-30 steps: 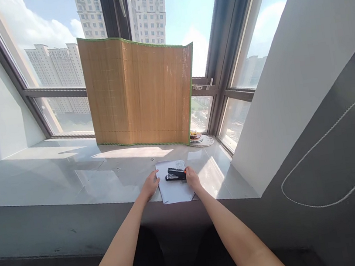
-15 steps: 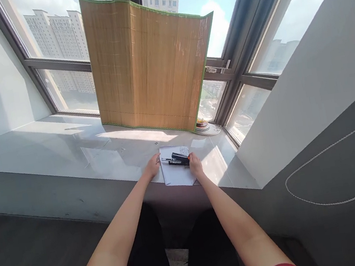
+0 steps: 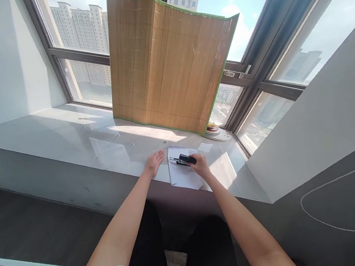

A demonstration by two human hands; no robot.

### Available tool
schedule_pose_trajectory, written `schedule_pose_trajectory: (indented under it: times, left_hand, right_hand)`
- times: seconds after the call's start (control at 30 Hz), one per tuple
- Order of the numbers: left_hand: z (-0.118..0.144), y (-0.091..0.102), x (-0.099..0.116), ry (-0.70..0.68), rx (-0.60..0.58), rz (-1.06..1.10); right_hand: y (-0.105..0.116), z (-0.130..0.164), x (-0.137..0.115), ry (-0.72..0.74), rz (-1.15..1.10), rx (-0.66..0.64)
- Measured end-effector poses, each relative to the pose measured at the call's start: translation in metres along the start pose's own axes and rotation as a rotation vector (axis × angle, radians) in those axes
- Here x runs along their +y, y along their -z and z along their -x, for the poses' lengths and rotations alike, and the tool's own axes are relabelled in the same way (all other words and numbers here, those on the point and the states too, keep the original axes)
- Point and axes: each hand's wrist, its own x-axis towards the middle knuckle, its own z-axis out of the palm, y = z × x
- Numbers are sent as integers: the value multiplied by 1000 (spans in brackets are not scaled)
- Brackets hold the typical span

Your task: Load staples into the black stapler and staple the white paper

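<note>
Lower centre of frame: right hand [image 3: 201, 166] stays clasped on the black plastic stapler [image 3: 183, 160] atop the white paper sheet [image 3: 183, 175]. Left hand [image 3: 153, 161] has slid off the sheet's edge, now flat and empty on the pale glossy sill [image 3: 66, 140]; paper no longer steadied.

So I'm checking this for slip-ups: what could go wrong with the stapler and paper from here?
The paper hangs slightly over the sill edge, and the left hand lies beside it, seemingly not on it, so it might shift or slide off. The right hand grips the stapler near its rear, so a press could tip it. Fingers near the stapler's front might get pinched.
</note>
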Motion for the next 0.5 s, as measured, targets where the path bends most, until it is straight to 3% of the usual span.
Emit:
schedule_pose_trajectory:
  times: [0.13, 0.2, 0.33, 0.5]
  left_hand:
    - [3, 8, 10, 134, -5, 311]
    - [4, 10, 12, 160, -20, 371]
    - [7, 8, 15, 166, 10, 429]
    - [10, 5, 17, 155, -17, 491]
  right_hand:
    - [-2, -3, -35, 171, 38, 222]
    - [-4, -2, -58, 285, 89, 260]
    - [-10, 0, -96, 586, 302, 155]
    - [-21, 6, -109, 824, 434, 83]
